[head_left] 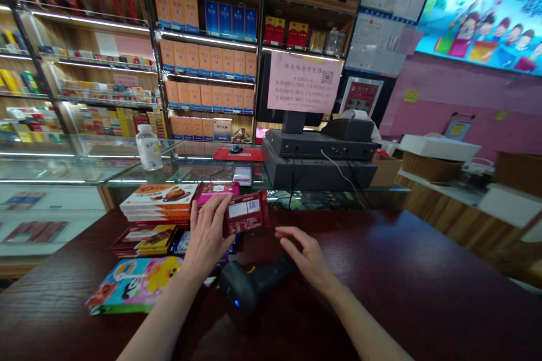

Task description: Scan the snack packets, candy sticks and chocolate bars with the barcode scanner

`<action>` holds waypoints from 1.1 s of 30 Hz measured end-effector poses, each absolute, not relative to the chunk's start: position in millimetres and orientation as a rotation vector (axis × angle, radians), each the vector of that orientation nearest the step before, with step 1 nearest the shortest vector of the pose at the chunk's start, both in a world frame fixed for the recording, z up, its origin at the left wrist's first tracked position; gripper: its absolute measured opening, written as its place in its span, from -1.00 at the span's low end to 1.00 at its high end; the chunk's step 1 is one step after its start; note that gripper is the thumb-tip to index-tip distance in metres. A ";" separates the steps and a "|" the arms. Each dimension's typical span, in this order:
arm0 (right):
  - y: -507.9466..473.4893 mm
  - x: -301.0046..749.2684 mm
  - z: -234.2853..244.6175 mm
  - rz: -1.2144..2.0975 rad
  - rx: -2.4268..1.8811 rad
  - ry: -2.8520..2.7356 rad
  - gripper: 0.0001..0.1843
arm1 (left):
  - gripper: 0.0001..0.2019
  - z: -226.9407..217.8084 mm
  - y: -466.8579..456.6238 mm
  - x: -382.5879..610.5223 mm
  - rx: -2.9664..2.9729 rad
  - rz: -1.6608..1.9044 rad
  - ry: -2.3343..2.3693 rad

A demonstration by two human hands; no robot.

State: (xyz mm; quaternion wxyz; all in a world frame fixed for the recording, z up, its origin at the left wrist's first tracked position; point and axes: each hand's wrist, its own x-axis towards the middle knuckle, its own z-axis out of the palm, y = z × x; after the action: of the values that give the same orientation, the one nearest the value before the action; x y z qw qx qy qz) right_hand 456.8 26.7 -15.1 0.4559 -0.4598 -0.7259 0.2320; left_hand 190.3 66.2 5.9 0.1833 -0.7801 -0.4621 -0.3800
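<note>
Between the thumb and fingers of my left hand (207, 234) is a dark red chocolate bar packet (248, 213), its barcode side turned toward me. My right hand (305, 255) hovers just right of the packet, fingers stretched and apart, near the handle of a black barcode scanner (243, 287). The scanner lies on the dark wooden table (381, 293) with a blue light lit. Behind my left hand are stacked white and orange boxes (158, 201) and a magenta packet (218, 189). Yellow and brown chocolate packets (146, 238) and a colourful cartoon packet (138, 283) lie to the left.
Beyond the table stands a glass counter with a plastic bottle (148, 148), a mouse (236, 149) on a red mat and a dark cash register (319, 158), cables hanging from it. A pink notice (304, 83) covers the monitor. Shelves of boxes (207, 60) line the back wall.
</note>
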 end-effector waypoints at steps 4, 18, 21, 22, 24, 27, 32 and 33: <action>39.1 457.1 -20.8 0.657 -1.132 -1.476 -0.60 | -0.13 11.0 61.7 194.3 -2.226 -1.083 -1.251; 42.6 445.4 -11.5 0.692 -1.065 -1.409 -0.72 | -0.10 13.7 56.4 208.0 -2.431 -0.956 -1.161; 41.2 444.1 -10.5 0.652 -1.084 -1.400 -0.72 | -0.08 11.5 59.3 208.0 -2.385 -1.027 -1.207; 40.8 443.5 -10.3 0.651 -1.086 -1.390 -0.72 | -0.07 10.3 60.4 208.1 -2.364 -1.057 -1.237; 40.2 442.6 -10.0 0.654 -1.080 -1.370 -0.72 | -0.05 7.2 62.8 208.2 -2.345 -1.104 -1.309; 40.1 442.8 -9.3 0.624 -1.079 -1.340 -0.72 | -0.14 2.2 67.0 208.2 -2.389 -1.132 -1.426; 43.2 448.6 -9.7 0.570 -1.138 -1.286 -0.72 | -0.40 3.6 71.3 211.4 -2.560 -1.158 -1.596; 44.2 450.3 -10.1 0.562 -1.145 -1.277 -0.72 | -0.40 5.8 71.2 213.0 -2.624 -1.176 -1.617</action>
State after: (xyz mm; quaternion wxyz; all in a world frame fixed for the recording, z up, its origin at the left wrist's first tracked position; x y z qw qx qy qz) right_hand 450.3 44.2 -10.1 0.6196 -0.4980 -0.5552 0.2444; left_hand 213.0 71.2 5.8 -0.0784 -0.7929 -0.4887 -0.3554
